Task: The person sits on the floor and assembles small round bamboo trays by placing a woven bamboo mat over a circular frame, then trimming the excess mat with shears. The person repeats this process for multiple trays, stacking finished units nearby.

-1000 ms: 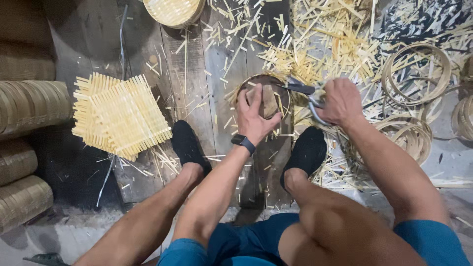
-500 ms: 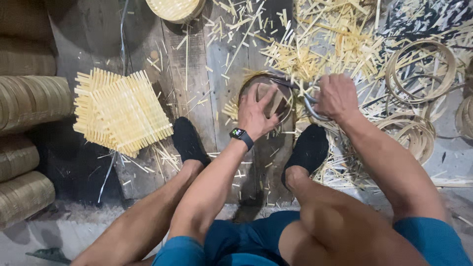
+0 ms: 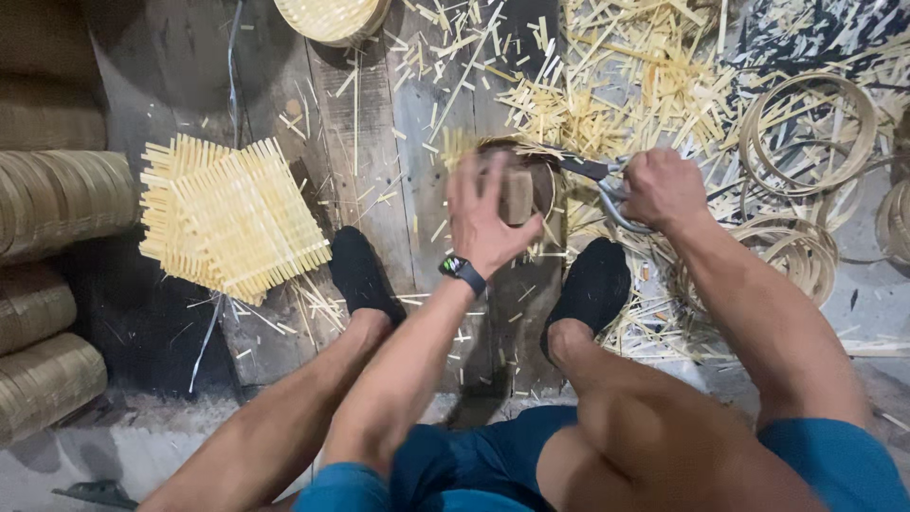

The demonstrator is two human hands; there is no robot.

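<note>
My left hand, with a dark watch on its wrist, grips a small wooden block pressed onto a round woven bamboo piece on the plank floor. My right hand holds a pair of grey scissors whose blades point at the right edge of that round piece. Both hands sit just beyond my black-shod feet, and the left hand is blurred.
A stack of square woven bamboo mats lies to the left. Rolled woven bundles line the left edge. Bamboo hoops and a heap of strip offcuts lie at the right and far side, with a round basket at the top.
My left hand has shifted on the block and round piece and now looks blurred. The right hand with the scissors has stayed by the right edge of the piece.
</note>
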